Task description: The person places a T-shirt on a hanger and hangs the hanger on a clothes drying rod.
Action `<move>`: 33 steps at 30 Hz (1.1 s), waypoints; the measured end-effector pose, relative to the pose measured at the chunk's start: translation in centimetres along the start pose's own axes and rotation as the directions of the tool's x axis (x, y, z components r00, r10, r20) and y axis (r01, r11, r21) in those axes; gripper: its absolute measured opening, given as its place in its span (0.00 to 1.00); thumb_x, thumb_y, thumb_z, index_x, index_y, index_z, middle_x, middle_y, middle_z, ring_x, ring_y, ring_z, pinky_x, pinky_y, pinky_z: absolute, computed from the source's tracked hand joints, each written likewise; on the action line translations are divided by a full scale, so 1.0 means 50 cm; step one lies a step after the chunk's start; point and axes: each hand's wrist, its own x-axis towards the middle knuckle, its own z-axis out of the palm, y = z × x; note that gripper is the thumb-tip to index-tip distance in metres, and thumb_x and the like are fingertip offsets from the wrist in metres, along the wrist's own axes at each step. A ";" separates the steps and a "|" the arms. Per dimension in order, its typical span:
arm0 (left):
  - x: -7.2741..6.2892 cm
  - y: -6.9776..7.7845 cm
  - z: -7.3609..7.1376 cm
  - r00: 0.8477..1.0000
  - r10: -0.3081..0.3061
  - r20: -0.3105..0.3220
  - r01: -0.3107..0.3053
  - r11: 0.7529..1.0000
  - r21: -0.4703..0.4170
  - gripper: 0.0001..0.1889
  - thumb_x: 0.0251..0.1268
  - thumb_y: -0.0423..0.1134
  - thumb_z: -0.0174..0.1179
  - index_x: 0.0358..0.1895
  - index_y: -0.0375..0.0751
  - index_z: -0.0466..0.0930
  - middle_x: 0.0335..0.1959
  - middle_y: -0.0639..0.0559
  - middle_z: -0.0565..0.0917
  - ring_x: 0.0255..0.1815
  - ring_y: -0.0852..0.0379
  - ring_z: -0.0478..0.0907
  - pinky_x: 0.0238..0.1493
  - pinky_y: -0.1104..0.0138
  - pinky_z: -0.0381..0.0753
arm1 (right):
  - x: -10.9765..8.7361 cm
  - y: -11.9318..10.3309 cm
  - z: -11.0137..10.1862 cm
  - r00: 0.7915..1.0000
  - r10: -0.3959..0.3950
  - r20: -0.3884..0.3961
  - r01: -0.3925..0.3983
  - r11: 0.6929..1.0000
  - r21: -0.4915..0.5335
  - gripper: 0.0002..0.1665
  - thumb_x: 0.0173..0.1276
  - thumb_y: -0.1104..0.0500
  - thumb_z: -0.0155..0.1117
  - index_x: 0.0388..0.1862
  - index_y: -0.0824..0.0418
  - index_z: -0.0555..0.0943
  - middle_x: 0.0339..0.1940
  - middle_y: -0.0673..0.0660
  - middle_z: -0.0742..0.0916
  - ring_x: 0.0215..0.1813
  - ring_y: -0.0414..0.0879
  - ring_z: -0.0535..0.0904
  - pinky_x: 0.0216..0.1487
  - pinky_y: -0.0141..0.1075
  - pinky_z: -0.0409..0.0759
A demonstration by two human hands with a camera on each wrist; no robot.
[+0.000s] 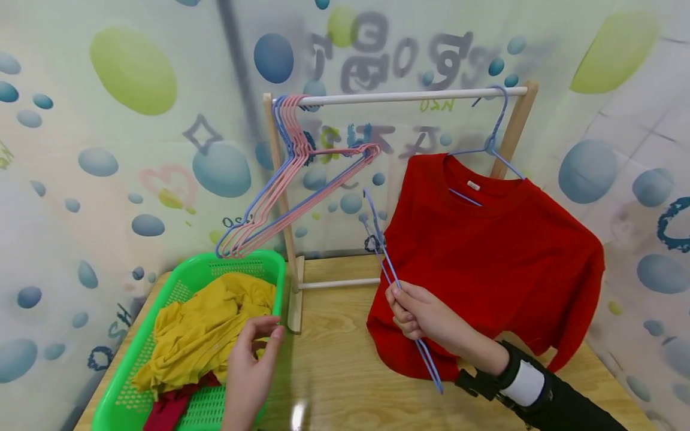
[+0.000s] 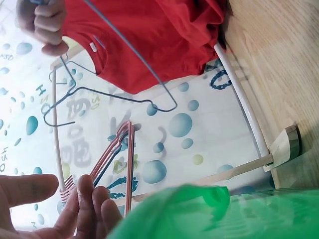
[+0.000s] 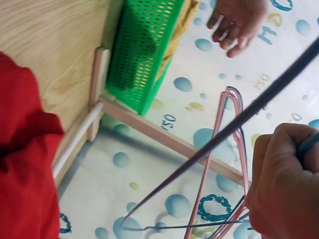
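My right hand (image 1: 423, 314) grips a blue clothes hanger (image 1: 426, 362), held up in front of the red shirt with its hook pointing up and away. The red shirt (image 1: 485, 257) hangs on another blue hanger (image 1: 501, 134) at the right end of the rail. My left hand (image 1: 252, 365) is held over the right side of the green basket (image 1: 277, 287), its fingers loosely bent and holding nothing. In the basket lies a crumpled yellow garment (image 1: 210, 326), with a dark red cloth (image 1: 175, 407) partly under it.
Several pink and blue hangers (image 1: 291, 173) hang bunched at the left end of the white rail (image 1: 399, 97). Wooden posts (image 1: 520, 126) hold the rail, and the rack's foot (image 1: 295, 311) stands beside the basket on the wooden table (image 1: 329, 371). A patterned curtain hangs behind.
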 end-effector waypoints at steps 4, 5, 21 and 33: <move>-0.003 0.006 -0.004 1.000 -0.013 -0.004 0.013 1.000 0.000 0.07 0.73 0.38 0.61 0.50 0.43 0.82 0.44 0.52 0.86 0.42 0.69 0.78 0.45 0.72 0.77 | -0.010 0.017 -0.005 0.999 0.011 -0.042 -0.014 0.996 -0.084 0.14 0.87 0.54 0.35 0.39 0.57 0.64 0.19 0.45 0.64 0.19 0.35 0.57 0.22 0.25 0.58; -0.004 0.008 -0.006 1.000 -0.012 -0.006 0.012 1.000 -0.003 0.07 0.73 0.38 0.61 0.50 0.43 0.82 0.43 0.51 0.86 0.41 0.69 0.78 0.45 0.73 0.77 | -0.013 0.022 -0.007 0.999 0.009 -0.052 -0.015 0.994 -0.105 0.14 0.87 0.54 0.35 0.39 0.58 0.64 0.19 0.45 0.64 0.19 0.35 0.56 0.21 0.25 0.58; -0.015 0.026 -0.055 0.996 -0.081 -0.032 0.085 0.989 0.123 0.09 0.75 0.39 0.59 0.53 0.45 0.82 0.48 0.51 0.87 0.43 0.76 0.76 0.46 0.74 0.77 | -0.048 0.076 -0.048 0.967 -0.155 -0.203 0.038 0.875 -0.483 0.17 0.85 0.58 0.41 0.40 0.68 0.71 0.21 0.48 0.66 0.22 0.34 0.57 0.23 0.32 0.61; -0.001 0.060 -0.158 0.997 0.005 -0.074 0.018 0.952 0.307 0.12 0.75 0.39 0.59 0.57 0.45 0.80 0.50 0.50 0.85 0.43 0.81 0.72 0.46 0.83 0.71 | -0.069 0.084 -0.082 0.927 -0.246 -0.283 0.017 0.782 -0.624 0.14 0.84 0.58 0.45 0.38 0.63 0.74 0.19 0.45 0.66 0.21 0.32 0.57 0.22 0.31 0.63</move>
